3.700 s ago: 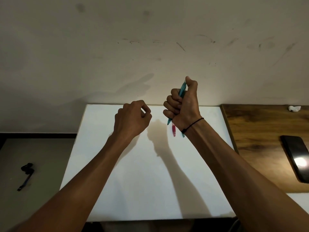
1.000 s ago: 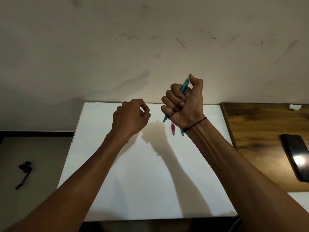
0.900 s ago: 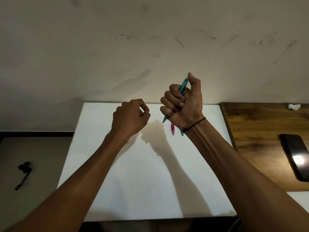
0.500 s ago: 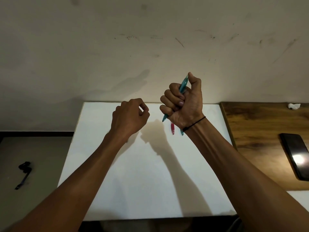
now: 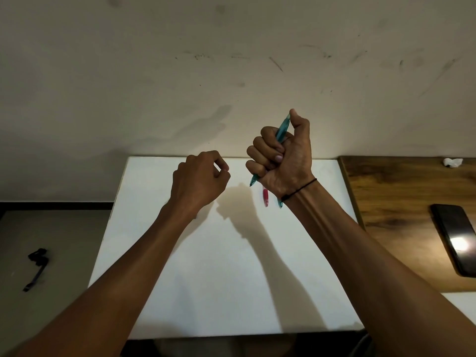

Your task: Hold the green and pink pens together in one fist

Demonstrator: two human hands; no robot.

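Three pens show: one teal pen [image 5: 282,128] gripped upright in the right hand [image 5: 283,161], plus a red pen [image 5: 265,201] and another teal pen [image 5: 280,203] lying on the white table [image 5: 219,279] beneath it. The left hand [image 5: 199,180] is curled, holding nothing. Little differs from half a second ago; both hands stay raised.

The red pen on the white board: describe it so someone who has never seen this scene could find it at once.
Start at the white board below the wall, with the wooden tabletop on its right. Near the board's far right part, just under the raised right hand, two pens lie side by side. The red pen is the left one; its neighbour and the pen gripped in that hand are teal.
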